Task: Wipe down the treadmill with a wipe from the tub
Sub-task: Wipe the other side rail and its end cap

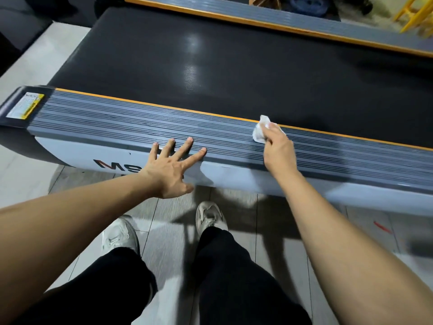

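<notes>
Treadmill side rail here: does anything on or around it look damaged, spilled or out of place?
Nothing looks damaged or spilled. The right hand holds a crumpled white wipe on the ribbed side rail; the left hand rests spread on its edge.

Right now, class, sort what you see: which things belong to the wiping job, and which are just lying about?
Belongs to the job:
wipe, held by the right hand
near side rail, being wiped
left hand, spread flat on that rail
black belt

Just lying about:
yellow frame
blue weight plate
red mark on the floor
</notes>
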The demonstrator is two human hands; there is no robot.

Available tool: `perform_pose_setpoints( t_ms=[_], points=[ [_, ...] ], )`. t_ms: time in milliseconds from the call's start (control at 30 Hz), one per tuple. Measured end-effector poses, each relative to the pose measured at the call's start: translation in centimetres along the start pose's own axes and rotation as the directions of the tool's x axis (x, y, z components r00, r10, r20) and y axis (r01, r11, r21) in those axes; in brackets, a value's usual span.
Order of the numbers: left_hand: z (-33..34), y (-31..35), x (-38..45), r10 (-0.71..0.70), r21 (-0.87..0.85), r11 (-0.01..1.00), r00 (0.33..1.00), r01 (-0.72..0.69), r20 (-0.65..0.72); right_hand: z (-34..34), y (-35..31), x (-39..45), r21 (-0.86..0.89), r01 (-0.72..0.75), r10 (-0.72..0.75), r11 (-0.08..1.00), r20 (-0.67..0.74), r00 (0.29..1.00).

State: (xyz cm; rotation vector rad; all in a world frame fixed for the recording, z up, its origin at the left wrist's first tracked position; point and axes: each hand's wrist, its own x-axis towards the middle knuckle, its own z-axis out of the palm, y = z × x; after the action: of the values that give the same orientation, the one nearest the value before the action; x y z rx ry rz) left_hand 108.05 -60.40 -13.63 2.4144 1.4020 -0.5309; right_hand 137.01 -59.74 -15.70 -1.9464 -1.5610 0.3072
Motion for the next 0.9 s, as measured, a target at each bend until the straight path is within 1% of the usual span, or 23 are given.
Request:
perform_pose_setpoints(
  t_ms=[33, 67, 100, 167, 200, 267, 333, 400, 467, 533, 600, 633, 667, 767, 833, 900],
  points=[
    [-0.1, 0.0, 0.0, 0.001, 0.000, 1.000, 1.000, -0.001, 0.001, 0.5, -1.1, -0.5, 0.044, -0.003, 0.003, 0.999, 0.012, 1.000],
    [-0.1, 0.0, 0.1, 0.001, -0.005, 1.000, 1.000, -0.001, 0.006, 1.6, -2.5, -1.0, 0.089, 0.038, -0.044, 0.995, 0.064, 0.997],
    [-0.3, -0.1, 0.1, 0.001, -0.019, 1.000, 1.000, -0.001, 0.007, 3.0, -4.1, -1.8, 0.112, 0.113, -0.129, 0.987, 0.148, 0.981],
    [-0.4, -0.4, 0.0, 0.001, -0.058, 0.998, 1.000, -0.002, -0.016, 5.6, -6.9, -3.8, 0.135, 0.262, -0.292, 0.955, 0.306, 0.906],
    [-0.4, -0.6, -0.2, 0.004, -0.085, 0.996, 0.999, -0.009, -0.053, 6.0, -7.4, -4.4, 0.141, 0.307, -0.337, 0.941, 0.333, 0.880],
    [-0.5, -1.5, -0.8, -0.005, -0.186, 0.982, 0.988, -0.024, -0.155, 5.1, -6.3, -4.4, 0.148, 0.351, -0.380, 0.925, 0.290, 0.878],
    [-0.4, -2.8, -1.5, -0.065, -0.269, 0.963, 0.972, 0.003, -0.224, 3.0, -3.5, -4.4, 0.065, 0.360, -0.365, 0.931, 0.255, 0.896],
    [-0.1, -4.1, -1.9, -0.107, -0.237, 0.970, 0.965, 0.048, -0.240, 0.7, -0.5, -5.0, -0.002, 0.297, -0.292, 0.955, 0.169, 0.941],
    [0.3, -5.3, -2.3, -0.086, -0.143, 0.988, 0.968, 0.053, -0.236, -0.4, 1.2, -6.0, -0.006, 0.201, -0.199, 0.980, 0.110, 0.974],
    [0.8, -6.3, -2.6, -0.043, -0.055, 0.998, 0.972, 0.031, -0.233, 0.1, 0.5, -6.5, 0.000, 0.206, -0.205, 0.978, 0.095, 0.974],
    [1.3, -6.7, -2.9, -0.047, -0.027, 0.999, 0.964, 0.041, -0.260, 2.3, -1.9, -6.4, 0.016, 0.344, -0.344, 0.939, 0.099, 0.934],
    [1.6, -6.7, -3.1, -0.068, -0.043, 0.997, 0.957, 0.059, -0.280, 4.0, -3.4, -6.3, 0.019, 0.426, -0.425, 0.904, 0.114, 0.898],
    [2.1, -6.8, -3.4, -0.095, -0.079, 0.994, 0.950, 0.075, -0.297, 5.6, -5.0, -6.2, 0.034, 0.477, -0.477, 0.878, 0.139, 0.868],
    [3.2, -6.8, -3.8, -0.151, -0.223, 0.971, 0.945, 0.086, -0.290, 8.5, -8.3, -5.2, 0.102, 0.478, -0.489, 0.872, 0.186, 0.852],
    [3.3, -6.8, -3.6, -0.156, -0.256, 0.963, 0.951, 0.087, -0.266, 8.4, -8.7, -4.8, 0.103, 0.499, -0.509, 0.861, 0.229, 0.830],
    [3.0, -6.8, -3.4, -0.170, -0.260, 0.960, 0.954, 0.104, -0.245, 7.6, -8.2, -4.9, 0.058, 0.515, -0.510, 0.855, 0.270, 0.817]
  ],
)
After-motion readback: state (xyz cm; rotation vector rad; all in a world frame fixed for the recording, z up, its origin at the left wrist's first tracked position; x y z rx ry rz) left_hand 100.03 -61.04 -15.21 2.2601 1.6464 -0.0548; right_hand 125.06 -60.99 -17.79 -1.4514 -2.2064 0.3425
